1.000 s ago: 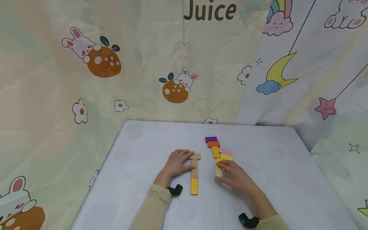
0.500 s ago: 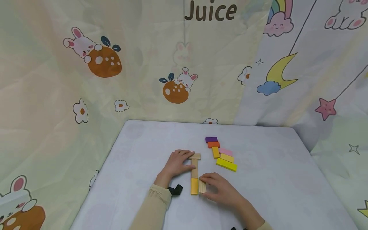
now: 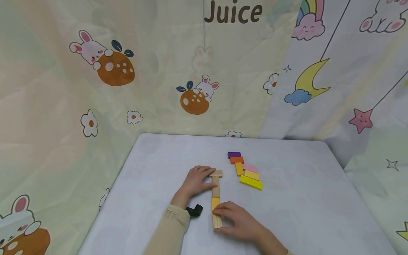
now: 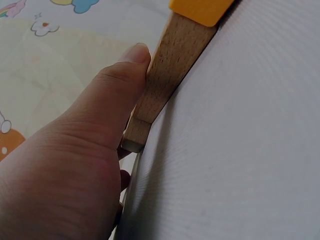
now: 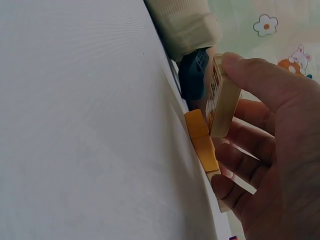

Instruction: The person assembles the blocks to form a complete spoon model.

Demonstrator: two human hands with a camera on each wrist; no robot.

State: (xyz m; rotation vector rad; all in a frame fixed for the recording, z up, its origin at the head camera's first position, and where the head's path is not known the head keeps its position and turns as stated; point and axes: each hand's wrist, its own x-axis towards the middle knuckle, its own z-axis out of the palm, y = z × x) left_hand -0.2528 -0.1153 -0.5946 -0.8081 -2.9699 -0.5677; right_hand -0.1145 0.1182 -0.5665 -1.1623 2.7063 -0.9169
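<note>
My right hand [image 3: 240, 221] pinches a pale wooden block [image 3: 217, 223] between thumb and fingers, over the near end of a row of blocks. In the right wrist view the held block [image 5: 226, 105] shows a printed side and stands just above the orange-yellow block [image 5: 202, 145]. That orange-yellow block [image 3: 215, 202] is partly covered in the head view. Beyond it lie a plain wooden block [image 3: 215, 187] and a wooden crosspiece block [image 3: 216, 173]. My left hand [image 3: 195, 182] rests beside these, fingertips at the crosspiece. Its thumb touches the plain block's side [image 4: 167, 65].
To the right of the row, a loose group holds a purple block [image 3: 234, 154], an orange-red block [image 3: 237, 160], a pink block [image 3: 250, 168] and a bright yellow block [image 3: 251, 182], among others. A cartoon-printed cloth [image 3: 159, 88] hangs behind the white table [image 3: 287, 198].
My right hand has carried the pale wooden block from beside the coloured group, leftward and nearer, to the near end of the row. The left hand stays put.
</note>
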